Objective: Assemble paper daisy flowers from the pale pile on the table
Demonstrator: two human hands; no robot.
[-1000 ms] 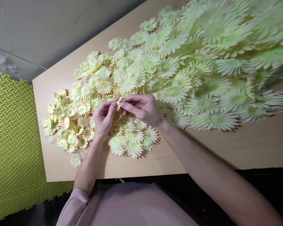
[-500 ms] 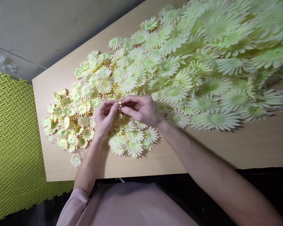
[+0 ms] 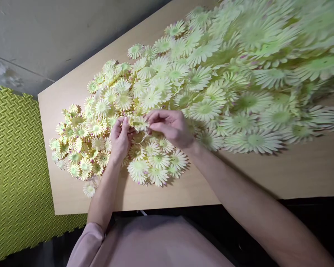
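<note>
Both hands are working one small pale-yellow fabric daisy head [image 3: 139,122] right over the near end of the pile. The left hand [image 3: 119,139] has thumb and forefinger pinched on the flower's left edge, other fingers curled under. The right hand [image 3: 171,128] pinches the right edge the same way, fingertips [image 3: 150,118] pressed together on the petals. So the flower sits between the two hands, held just above the heap and not lying in it.

The heap of yellow-green artificial daisy heads [image 3: 200,81] spreads from about 9 o'clock of the hands all the way up to 1 o'clock, and blurs out toward the right. It all lies on a light wooden tabletop [image 3: 295,174]. A green woven-pattern foam mat [image 3: 13,170] is off at 8 o'clock, and a pink sleeve [image 3: 86,244] shows at 6 o'clock.

My read: this looks like the pull-apart or petal-spreading bit on a single flower. The next move probably needs a gentle, even tug from both pinches, so the thin petals don't tear.
</note>
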